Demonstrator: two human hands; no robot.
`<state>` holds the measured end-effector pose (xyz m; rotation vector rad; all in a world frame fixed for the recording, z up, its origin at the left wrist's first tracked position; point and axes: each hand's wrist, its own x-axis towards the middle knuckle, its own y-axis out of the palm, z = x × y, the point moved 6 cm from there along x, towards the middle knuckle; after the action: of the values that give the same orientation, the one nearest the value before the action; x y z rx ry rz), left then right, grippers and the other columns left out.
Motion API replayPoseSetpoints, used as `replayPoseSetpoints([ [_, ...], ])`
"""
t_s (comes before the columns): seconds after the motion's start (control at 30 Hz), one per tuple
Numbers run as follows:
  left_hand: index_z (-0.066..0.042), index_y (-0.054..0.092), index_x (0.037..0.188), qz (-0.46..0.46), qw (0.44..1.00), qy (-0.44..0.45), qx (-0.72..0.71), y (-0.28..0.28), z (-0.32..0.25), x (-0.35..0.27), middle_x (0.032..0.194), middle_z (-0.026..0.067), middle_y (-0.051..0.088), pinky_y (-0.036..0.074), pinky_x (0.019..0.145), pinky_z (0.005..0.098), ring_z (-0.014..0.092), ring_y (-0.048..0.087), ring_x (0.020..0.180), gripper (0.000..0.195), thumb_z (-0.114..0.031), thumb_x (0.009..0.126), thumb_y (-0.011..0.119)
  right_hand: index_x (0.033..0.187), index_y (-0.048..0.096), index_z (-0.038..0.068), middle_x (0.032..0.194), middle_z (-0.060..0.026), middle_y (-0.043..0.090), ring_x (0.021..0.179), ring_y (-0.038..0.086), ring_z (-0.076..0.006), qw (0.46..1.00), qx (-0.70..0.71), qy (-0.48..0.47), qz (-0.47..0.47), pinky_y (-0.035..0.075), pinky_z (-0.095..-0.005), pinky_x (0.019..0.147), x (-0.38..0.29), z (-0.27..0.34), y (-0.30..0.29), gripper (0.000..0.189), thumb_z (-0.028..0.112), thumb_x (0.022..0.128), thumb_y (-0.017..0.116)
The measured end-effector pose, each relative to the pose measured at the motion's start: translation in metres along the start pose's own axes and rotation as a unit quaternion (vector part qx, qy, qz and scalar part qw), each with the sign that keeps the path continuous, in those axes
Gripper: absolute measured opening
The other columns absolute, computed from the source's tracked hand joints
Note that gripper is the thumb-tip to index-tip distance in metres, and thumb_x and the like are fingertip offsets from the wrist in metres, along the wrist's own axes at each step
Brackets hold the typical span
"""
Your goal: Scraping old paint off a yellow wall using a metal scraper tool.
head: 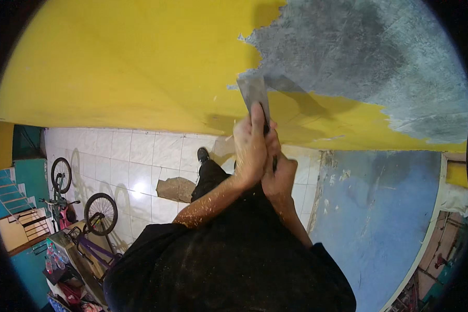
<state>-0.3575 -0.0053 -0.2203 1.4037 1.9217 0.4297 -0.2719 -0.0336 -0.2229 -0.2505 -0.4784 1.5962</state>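
Observation:
Both of my hands grip one scraper with a flat metal blade point(252, 90) and a black handle point(274, 163). My left hand point(250, 142) is the upper one, a finger or thumb laid along the base of the blade. Lower on the handle, my right hand point(277, 177) is wrapped around it. The blade's tip touches or nearly touches the yellow painted wall point(140, 66), at the ragged paint edge beside a bare grey patch point(327, 50). Curled paint flakes stick out along that edge. Yellow specks cover my left forearm point(210, 204).
White floor tiles point(142, 150) lie below, with a brown piece, perhaps cardboard point(175, 188), by my leg. Two bicycles, one with a front wheel point(101, 214) near me, stand at left beside a cabinet holding plastic bottles point(54, 257). A scuffed blue panel point(374, 218) is at right.

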Motion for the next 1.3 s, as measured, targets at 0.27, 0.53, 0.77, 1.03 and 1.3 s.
replayPoseSetpoints([
  [0.27,-0.005,0.045,0.074,0.023,1.000,-0.008,0.003,0.005,-0.019,0.008,0.050,-0.0038,0.032,0.023,0.038,0.0210,0.005,0.029,0.041,0.046,-0.047,0.092,0.045,0.075,0.051,-0.008,0.055,-0.0239,0.049,0.045,0.052,-0.0219,1.000,-0.003,0.003,-0.021,0.035,-0.0370,0.045,0.008,0.008,0.011,0.026,0.014,0.088,0.050],
  [0.53,-0.004,0.043,0.080,0.044,0.995,-0.081,0.026,0.005,0.014,-0.019,0.054,-0.0022,0.033,0.026,0.041,0.0215,0.007,0.030,0.044,0.041,-0.042,0.095,0.041,0.072,0.052,-0.008,0.059,-0.0142,0.059,0.056,0.053,-0.0132,0.996,0.047,0.081,-0.002,0.040,-0.0324,0.049,-0.036,-0.023,0.000,0.035,0.020,0.092,0.048],
  [0.77,-0.002,0.042,0.079,0.005,0.997,-0.039,0.070,-0.026,0.024,-0.025,0.053,-0.0040,0.031,0.024,0.039,0.0231,0.007,0.029,0.043,0.043,-0.041,0.096,0.039,0.076,0.053,-0.008,0.057,-0.0243,0.052,0.048,0.055,-0.0242,0.991,0.117,0.050,0.039,0.039,-0.0354,0.047,-0.053,-0.048,0.030,0.035,0.023,0.092,0.047],
  [1.03,-0.002,0.046,0.073,0.011,0.994,0.047,0.097,-0.006,-0.030,0.018,0.052,-0.0034,0.037,0.025,0.038,0.0221,0.005,0.032,0.042,0.041,-0.037,0.095,0.045,0.081,0.056,-0.005,0.064,-0.0190,0.057,0.061,0.058,-0.0196,0.993,0.096,0.052,0.033,0.041,-0.0324,0.050,0.017,-0.020,0.043,0.026,0.020,0.087,0.052],
  [1.3,-0.003,0.047,0.072,-0.032,0.975,0.034,0.217,-0.021,-0.001,-0.005,0.053,-0.0018,0.040,0.028,0.039,0.0216,0.006,0.036,0.043,0.040,-0.035,0.095,0.044,0.082,0.058,-0.008,0.072,-0.0100,0.064,0.074,0.058,-0.0107,0.974,0.207,0.047,-0.075,0.045,-0.0298,0.062,-0.021,-0.036,0.031,0.029,0.021,0.080,0.061],
])
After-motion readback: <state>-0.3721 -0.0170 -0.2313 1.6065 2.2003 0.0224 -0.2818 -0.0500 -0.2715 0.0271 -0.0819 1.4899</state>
